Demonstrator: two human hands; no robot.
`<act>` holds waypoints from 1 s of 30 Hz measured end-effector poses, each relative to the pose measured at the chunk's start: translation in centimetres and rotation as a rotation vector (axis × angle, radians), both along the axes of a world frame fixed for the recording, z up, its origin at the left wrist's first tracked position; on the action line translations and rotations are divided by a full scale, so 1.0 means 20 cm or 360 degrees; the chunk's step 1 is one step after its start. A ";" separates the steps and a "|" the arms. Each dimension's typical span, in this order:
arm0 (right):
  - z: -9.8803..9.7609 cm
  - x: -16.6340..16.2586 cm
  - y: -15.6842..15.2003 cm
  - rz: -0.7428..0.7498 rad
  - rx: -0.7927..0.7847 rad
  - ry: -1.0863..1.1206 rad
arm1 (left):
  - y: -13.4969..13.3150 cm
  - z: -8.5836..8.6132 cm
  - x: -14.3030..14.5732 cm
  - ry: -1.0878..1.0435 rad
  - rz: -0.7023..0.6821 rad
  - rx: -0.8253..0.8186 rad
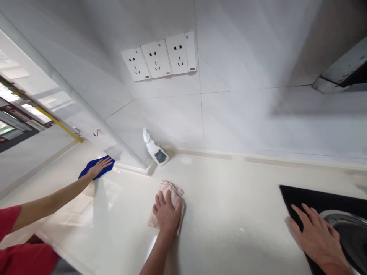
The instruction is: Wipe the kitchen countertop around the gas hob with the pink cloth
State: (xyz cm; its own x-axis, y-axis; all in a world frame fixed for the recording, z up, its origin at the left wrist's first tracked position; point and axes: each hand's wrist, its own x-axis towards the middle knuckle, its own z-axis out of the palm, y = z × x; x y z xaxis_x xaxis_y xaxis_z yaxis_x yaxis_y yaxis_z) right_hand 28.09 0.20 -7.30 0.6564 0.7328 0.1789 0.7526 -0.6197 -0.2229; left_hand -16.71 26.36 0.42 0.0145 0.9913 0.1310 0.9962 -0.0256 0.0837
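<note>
Counter (229, 236) from above, pale and glossy, its back edge running along a tiled wall (243, 118). Left hand (166, 214) lies palm down on a crumpled pink cloth (169, 188) near the middle of the counter, about midway between the back and front edges. The fingers spread over the top of the cloth and press down, neither clenched nor wrapped around it, so the cloth is pinned rather than grasped. The cloth looks soft, limp and light, and is likely to bunch or slide on the glossy surface; its loose folds offer the easiest hold, and a flat palm suits it better than a pinch.

Right hand (318, 238) rests open with fingers splayed on a black hob (301, 198) at the right of the counter, just beside a steel ring (340, 217), and grasps nothing. The hob looks hard, flat and slick, with only its rim for the fingers to catch.

Toward the left end, a co-worker's hand (99, 167) from a red sleeve (10, 217) lies flat on a blue cloth (83, 175). A white spray bottle (156, 151) with a blurred label stands at the back edge, and wall sockets (157, 59) sit above it.
</note>
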 end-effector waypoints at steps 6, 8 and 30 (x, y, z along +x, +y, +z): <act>0.02 -0.02 0.01 -0.0009 0.0010 -0.0033 | -0.02 -0.02 0.29 -0.0057 -0.0154 -0.0024; 0.01 -0.01 0.01 -0.0015 0.0007 -0.0016 | -0.09 -0.05 0.36 -0.0105 -0.0308 0.0039; 0.02 0.00 0.00 -0.0021 -0.0008 -0.0005 | -0.60 -0.18 -0.33 0.0097 -0.1224 0.0497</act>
